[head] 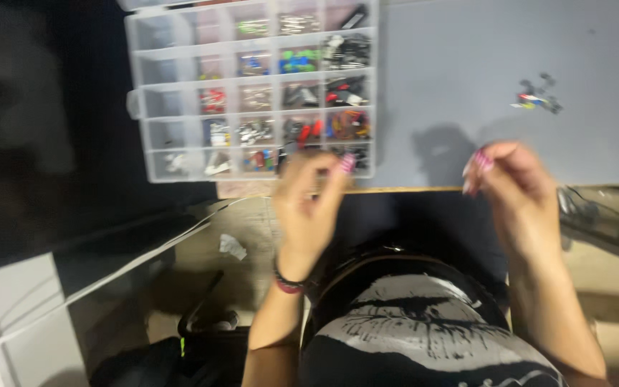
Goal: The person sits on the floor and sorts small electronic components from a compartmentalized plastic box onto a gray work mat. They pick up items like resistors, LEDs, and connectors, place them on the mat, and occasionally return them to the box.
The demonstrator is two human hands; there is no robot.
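Here both hands hover blurred: left hand (313,193) by the parts organizer (252,86), right hand (506,179) pinched, contents indiscernible, above the worktop (467,57).

Dim, motion-blurred view, both hands smeared, left side nearly black, perhaps overhead light on the grey table (467,57)

Both hands, the left hand (309,197) and right hand (514,179), are smeared by motion, so anything pinched between their fingers can't be made out. The clear organizer box (252,89) runs off the far edge, and the small parts (539,97) far right are too tiny to identify.
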